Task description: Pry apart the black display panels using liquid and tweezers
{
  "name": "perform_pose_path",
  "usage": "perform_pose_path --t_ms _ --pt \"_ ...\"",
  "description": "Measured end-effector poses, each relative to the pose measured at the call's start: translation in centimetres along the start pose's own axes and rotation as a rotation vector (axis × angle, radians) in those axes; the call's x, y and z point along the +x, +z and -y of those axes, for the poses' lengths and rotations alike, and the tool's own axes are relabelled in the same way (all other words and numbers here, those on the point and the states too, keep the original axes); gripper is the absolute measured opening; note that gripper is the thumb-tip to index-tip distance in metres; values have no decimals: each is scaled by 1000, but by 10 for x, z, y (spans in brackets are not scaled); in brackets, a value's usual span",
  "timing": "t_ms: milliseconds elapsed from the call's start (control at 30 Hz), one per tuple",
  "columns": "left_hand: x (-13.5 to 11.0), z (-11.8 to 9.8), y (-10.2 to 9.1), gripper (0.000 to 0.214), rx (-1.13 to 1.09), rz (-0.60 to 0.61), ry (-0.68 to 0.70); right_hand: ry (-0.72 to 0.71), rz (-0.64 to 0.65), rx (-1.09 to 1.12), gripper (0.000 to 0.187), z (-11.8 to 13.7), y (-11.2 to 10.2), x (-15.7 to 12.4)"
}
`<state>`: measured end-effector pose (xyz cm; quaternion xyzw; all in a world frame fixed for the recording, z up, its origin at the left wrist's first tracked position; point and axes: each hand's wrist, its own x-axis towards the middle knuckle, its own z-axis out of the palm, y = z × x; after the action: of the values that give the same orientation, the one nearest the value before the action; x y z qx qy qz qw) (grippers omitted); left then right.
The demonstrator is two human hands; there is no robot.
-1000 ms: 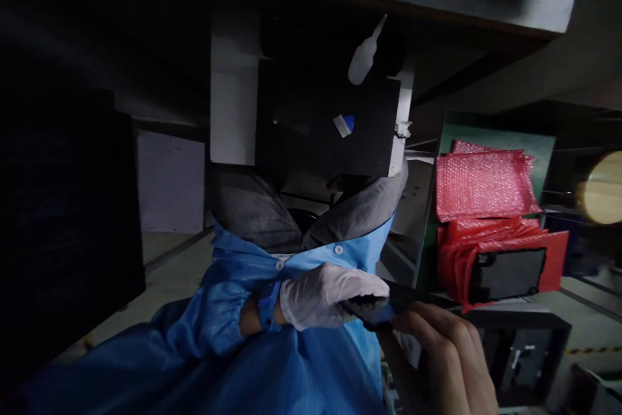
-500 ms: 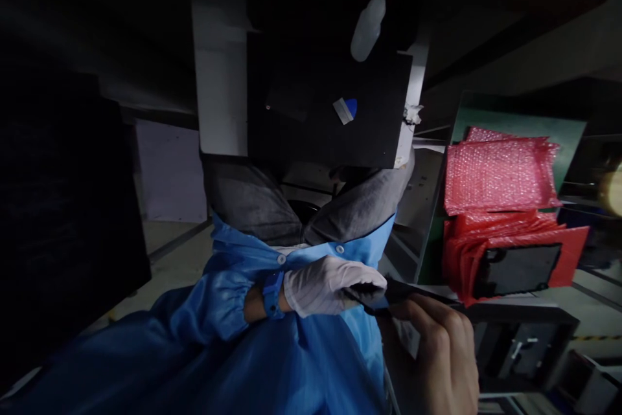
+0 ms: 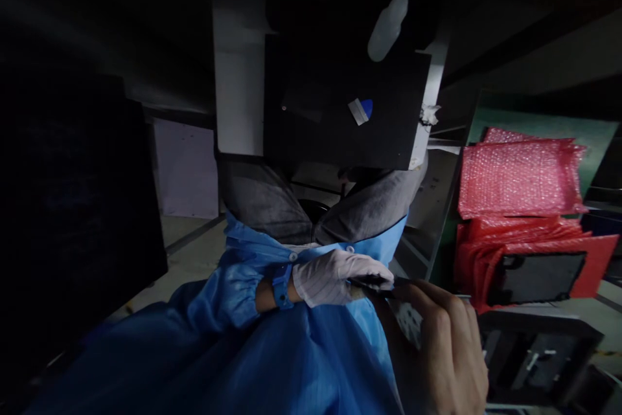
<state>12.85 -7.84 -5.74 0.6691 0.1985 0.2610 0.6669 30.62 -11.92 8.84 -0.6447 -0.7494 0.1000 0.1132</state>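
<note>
My left hand (image 3: 337, 276) wears a white glove and has its fingers pinched on the left edge of a thin dark flat panel (image 3: 389, 285), held over my lap. My bare right hand (image 3: 444, 350) is curled round the same panel from the right and below. The panel shows almost edge-on, so little of its face is visible. A blue wrist strap sits on my left wrist, at the cuff of my blue coat (image 3: 272, 357).
Pink bubble-wrap bags (image 3: 519, 179) lie stacked at the right, with a dark panel in a red bag (image 3: 539, 276) below them. A black tray (image 3: 539, 350) sits at the lower right. A white squeeze bottle (image 3: 391, 20) and a black board (image 3: 340, 107) are above my knees.
The panel has tilted from showing its face to nearly edge-on. My right hand has closed further round it and risen. The view has shifted a little to the left.
</note>
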Motion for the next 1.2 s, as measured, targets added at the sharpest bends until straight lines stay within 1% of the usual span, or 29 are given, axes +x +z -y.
perform_pose_path --t_ms 167,233,333,400,533,667,733,800,900,967,1067,1133,1200 --pt "2 0 -5 31 -13 -95 51 4 21 -17 17 6 1 9" --pt "3 2 -5 31 -26 -108 49 1 29 -20 19 7 1 10" --pt "3 8 -4 31 -82 -86 44 -27 31 -27 20 9 5 12" --pt "2 12 -4 32 -111 -65 29 -24 17 -28 17 11 8 13" --pt "-1 17 -4 37 -104 -16 -44 -3 -4 -25 13 15 14 17" --pt "-3 21 -5 44 -81 -38 -83 -22 1 -36 11 15 16 25" --pt "-3 20 -8 46 -44 -82 -46 -31 -1 -40 9 14 17 28" --pt "-2 15 -14 46 34 -156 37 -31 10 -35 9 13 17 30" --pt "-2 3 -28 50 157 -277 157 1 32 -13 12 13 14 26" --pt "-3 -5 -40 54 172 -357 203 27 34 -3 15 14 11 18" --pt "-4 -15 -61 51 171 -486 206 70 37 -6 24 16 4 4" --pt "1 -18 -76 39 243 -567 171 92 32 -14 27 15 0 -4" --pt "13 -17 -90 25 345 -661 125 105 21 -23 28 12 -1 -8"
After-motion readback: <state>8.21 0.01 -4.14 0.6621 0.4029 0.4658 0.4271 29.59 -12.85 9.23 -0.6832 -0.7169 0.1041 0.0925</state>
